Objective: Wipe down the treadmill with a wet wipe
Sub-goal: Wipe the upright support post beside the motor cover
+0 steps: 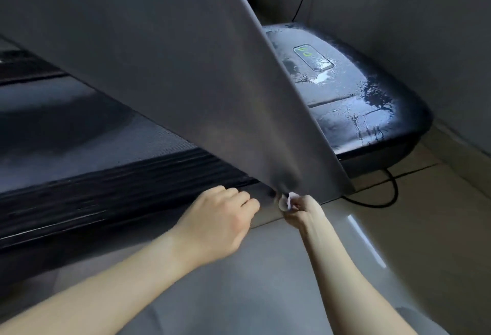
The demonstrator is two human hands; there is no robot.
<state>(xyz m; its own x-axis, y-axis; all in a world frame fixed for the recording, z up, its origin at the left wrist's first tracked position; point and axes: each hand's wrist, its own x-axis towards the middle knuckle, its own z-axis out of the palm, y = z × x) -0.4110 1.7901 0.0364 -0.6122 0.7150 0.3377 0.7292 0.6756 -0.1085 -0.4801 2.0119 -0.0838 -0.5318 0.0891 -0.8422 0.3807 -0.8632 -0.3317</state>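
A person's right hand (300, 211) pinches a crumpled wet wipe (288, 202) between thumb and fingers. It presses the wipe to the foot of the treadmill's grey upright (159, 56), just beside the ribbed side rail (106, 188). The left hand (220, 223) sits close by, fingers curled; whether it grips anything is hard to tell. The wipe looks light, soft and limp, best bunched into a pad. Beyond, the motor cover (353, 95) glistens wet and is likely slick to the touch.

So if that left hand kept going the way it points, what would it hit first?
Probably the treadmill's grey edge just past the left hand, at the foot of the slanted grey panel; depth is unclear.
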